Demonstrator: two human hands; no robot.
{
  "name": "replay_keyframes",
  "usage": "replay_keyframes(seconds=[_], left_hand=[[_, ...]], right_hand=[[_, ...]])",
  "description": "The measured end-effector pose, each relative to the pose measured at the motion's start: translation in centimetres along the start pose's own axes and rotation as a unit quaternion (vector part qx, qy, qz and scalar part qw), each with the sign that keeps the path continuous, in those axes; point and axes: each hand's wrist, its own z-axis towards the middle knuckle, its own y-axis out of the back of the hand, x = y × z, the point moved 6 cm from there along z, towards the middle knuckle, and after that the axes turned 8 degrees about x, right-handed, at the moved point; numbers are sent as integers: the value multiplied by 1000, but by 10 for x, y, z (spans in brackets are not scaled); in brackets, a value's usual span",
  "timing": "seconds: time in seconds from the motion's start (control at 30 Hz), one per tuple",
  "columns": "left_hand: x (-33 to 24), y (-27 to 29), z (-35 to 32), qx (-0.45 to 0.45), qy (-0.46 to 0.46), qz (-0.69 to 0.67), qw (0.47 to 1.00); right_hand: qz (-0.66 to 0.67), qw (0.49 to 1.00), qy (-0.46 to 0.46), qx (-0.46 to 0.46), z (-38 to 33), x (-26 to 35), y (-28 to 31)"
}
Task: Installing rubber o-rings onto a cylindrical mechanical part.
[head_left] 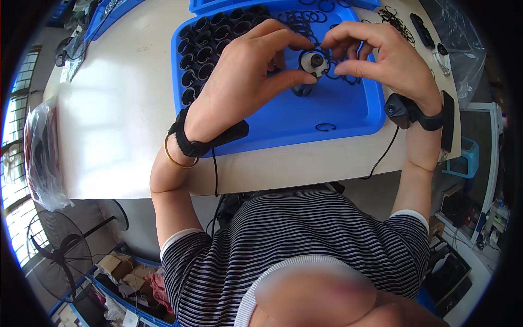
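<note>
Both hands meet over the blue tray (348, 117) in the upper centre of the frame. Left hand (245, 76) closed around a small black cylindrical part (315, 62) with a pale round face, thumb under it and forefinger over the top. Right hand (389, 60) curled, thumb and forefinger pinched close at the right edge of the same part; a thin black ring seems to sit between them, too small to tell for certain.

Tray rests on a pale worktop (109, 136). Its upper left holds rows of black cylindrical parts (204, 49) standing packed together. Loose black snap rings (308, 19) lie along its upper edge; one single ring (325, 127) lies apart near the tray's lower edge.

Each wrist carries a black strap with a small device and a cable; the left also a thin gold bangle (177, 158). More rings lie in a heap (393, 19) on the worktop, upper right, off the tray
</note>
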Motion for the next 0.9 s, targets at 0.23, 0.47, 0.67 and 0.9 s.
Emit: replay_keyframes(seconds=[0.23,0.47,0.67,0.9], left_hand=[[1,-1,-1,9,5,-5,1000],[1,-3,-1,21,1,-6,1000],[-1,-2,-1,13,-4,16,1000],[-1,1,-2,15,15,11,1000]], right_hand=[[12,1000,5,6,2,1,-6],[-11,1000,13,5,4,3,-7],[-13,1000,4,-10,1,0,-4],[51,970,221,-86,19,23,15]])
